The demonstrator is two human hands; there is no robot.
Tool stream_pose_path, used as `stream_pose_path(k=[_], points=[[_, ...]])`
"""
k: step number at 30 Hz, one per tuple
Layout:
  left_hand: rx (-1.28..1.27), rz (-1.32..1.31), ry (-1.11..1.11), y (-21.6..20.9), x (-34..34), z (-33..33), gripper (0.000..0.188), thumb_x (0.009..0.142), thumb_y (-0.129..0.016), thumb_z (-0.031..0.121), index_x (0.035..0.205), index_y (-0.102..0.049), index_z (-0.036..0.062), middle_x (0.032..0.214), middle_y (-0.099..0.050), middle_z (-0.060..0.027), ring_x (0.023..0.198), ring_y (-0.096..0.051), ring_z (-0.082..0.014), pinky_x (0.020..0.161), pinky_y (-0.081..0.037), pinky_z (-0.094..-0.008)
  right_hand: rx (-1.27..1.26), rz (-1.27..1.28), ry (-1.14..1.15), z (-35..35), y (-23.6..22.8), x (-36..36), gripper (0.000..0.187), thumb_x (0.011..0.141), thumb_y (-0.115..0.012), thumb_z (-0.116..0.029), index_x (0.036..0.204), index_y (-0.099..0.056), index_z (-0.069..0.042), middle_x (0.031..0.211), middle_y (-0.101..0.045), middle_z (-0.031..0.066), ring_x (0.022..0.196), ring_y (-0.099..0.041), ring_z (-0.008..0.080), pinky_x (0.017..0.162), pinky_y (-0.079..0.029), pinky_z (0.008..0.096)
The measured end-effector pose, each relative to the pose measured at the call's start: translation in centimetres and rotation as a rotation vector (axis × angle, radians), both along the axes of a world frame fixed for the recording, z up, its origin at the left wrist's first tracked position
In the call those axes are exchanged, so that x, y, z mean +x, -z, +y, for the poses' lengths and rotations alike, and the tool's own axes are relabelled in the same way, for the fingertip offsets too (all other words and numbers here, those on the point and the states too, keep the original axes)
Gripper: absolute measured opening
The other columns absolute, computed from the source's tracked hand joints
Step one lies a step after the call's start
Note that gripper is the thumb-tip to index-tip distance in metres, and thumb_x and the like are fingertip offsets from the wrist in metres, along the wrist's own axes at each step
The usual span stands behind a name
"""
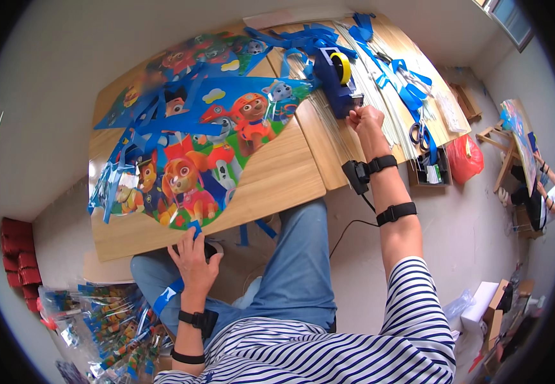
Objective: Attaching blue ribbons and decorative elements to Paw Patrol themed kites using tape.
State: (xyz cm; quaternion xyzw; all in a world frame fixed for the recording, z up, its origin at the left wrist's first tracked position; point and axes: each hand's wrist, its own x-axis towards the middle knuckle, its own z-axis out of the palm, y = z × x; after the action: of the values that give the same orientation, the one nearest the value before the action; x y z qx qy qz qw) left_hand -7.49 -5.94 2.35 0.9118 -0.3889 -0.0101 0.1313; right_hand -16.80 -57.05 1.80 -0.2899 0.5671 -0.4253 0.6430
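Note:
A shiny kite sail [188, 173] printed with cartoon puppies lies on the wooden table [277, 185], its lower rim at the near edge. There my left hand [194, 265] touches a short blue strip [194, 228] with its fingertips; the fingers are stretched and the thumb stands apart. My right hand [367, 120] is closed in a pinch at the near end of a dark blue tape dispenser [330, 83]. Whatever sits between those fingertips is too small to make out. A yellow-cored tape roll [340, 68] sits in the dispenser. Blue ribbons [152, 118] lie across the sail.
Thin white rods [380, 70], more ribbons [408, 96] and scissors [419, 134] lie at the table's right. A red bag [465, 159] stands beyond that side. Bagged printed goods [111, 326] lie on the floor at lower left. Another person [543, 185] is at the far right.

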Motion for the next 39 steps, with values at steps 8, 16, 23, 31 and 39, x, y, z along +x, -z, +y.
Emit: stream_pose_path(k=[8, 16, 23, 31, 39], points=[[-0.091, 0.026, 0.02, 0.4, 0.2, -0.8, 0.063, 0.067, -0.081, 0.026, 0.122, -0.058, 0.004, 0.135, -0.048, -0.0145, 0.126, -0.044, -0.0334, 0.107, -0.022, -0.0606, -0.008, -0.135, -0.142, -4.7, 9.2, -6.8, 0.016, 0.086, -0.059, -0.015, 0.074, -0.05, -0.008, 0.06, -0.046, 0.0041, 0.046, -0.05, 0.0219, 0.042, -0.044, 0.0374], [-0.04, 0.006, -0.028, 0.5, 0.0, 1.0, 0.064, 0.069, -0.079, 0.022, 0.125, -0.055, 0.0013, 0.131, -0.048, -0.0137, 0.124, -0.046, -0.0312, 0.108, -0.018, -0.0671, -0.518, 0.248, -0.992, 9.1, -6.0, 2.5, 0.008, 0.085, -0.065, -0.009, 0.089, -0.065, -0.002, 0.074, -0.059, 0.0016, 0.065, -0.056, 0.0112, 0.065, -0.049, 0.0243], [-0.114, 0.004, -0.015, 1.2, -0.3, 0.8, 0.061, 0.069, -0.078, 0.023, 0.123, -0.057, 0.0042, 0.133, -0.047, -0.0129, 0.126, -0.045, -0.031, 0.109, -0.014, -0.0693, -0.669, 0.223, -1.862, 22.2, -7.7, 12.3, 0.013, 0.084, -0.065, -0.011, 0.085, -0.062, 0.001, 0.076, -0.058, 0.0025, 0.066, -0.058, 0.0103, 0.063, -0.049, 0.0245], [-0.236, 0.107, 0.024, 0.1, -0.8, 2.2, 0.046, 0.067, -0.078, 0.023, 0.106, -0.062, 0.0036, 0.13, -0.05, -0.0115, 0.125, -0.046, -0.0293, 0.109, -0.013, -0.0692, -1.133, 0.44, -2.339, 30.5, -4.8, 19.5, 0.017, 0.069, -0.071, -0.006, 0.073, -0.058, 0.003, 0.074, -0.059, 0.0122, 0.072, -0.059, 0.0257, 0.065, -0.045, 0.0386], [-0.306, 0.162, -0.013, 0.1, 0.0, 3.6, 0.036, 0.064, -0.079, 0.022, 0.09, -0.061, 0.0055, 0.132, -0.051, -0.0097, 0.12, -0.048, -0.0281, 0.109, -0.013, -0.0686, -1.258, 0.676, -2.45, 33.1, -3.3, 21.6, 0.013, 0.065, -0.072, -0.005, 0.073, -0.063, 0.001, 0.076, -0.062, 0.0124, 0.078, -0.064, 0.0283, 0.068, -0.048, 0.0395]])
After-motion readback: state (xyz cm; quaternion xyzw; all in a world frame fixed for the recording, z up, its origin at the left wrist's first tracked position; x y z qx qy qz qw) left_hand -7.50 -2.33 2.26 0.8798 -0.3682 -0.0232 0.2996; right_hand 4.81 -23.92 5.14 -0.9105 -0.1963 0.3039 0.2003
